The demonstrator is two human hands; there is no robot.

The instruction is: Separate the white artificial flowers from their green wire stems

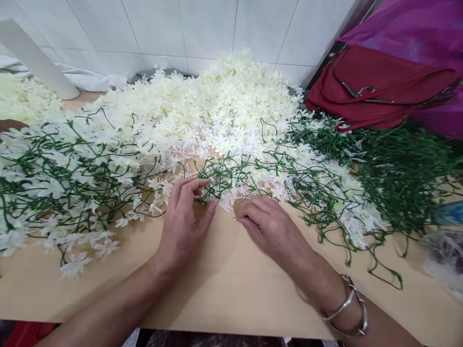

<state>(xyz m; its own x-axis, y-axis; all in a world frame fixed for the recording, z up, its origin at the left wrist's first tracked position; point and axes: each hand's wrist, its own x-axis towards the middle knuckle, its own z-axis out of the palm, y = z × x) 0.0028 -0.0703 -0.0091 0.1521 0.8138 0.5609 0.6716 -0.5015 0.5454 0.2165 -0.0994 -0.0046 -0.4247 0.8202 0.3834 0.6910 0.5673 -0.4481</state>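
My left hand [182, 219] hovers at the near edge of the pile, its fingers curved and its thumb held apart, with nothing visible in it. Just beyond its fingertips lie thin green plastic stems [231, 168] and white artificial flowers. My right hand [269, 224] is closed in a pinch low over the table. A tiny pale tip shows between its thumb and fingers, too small to name. Behind both hands rises a heap of loose cream-white artificial blossoms [231, 106]. To the left of my left hand, white flowers on green stems [79, 173] lie in a tangled pile.
Bare green stems [398, 168] are heaped at the right. A red handbag [376, 86] and a purple bag [427, 29] stand behind them. A clear plastic bag [446, 255] lies at the right edge. A white tube [39, 58] leans at the back left before the tiled wall [210, 29].
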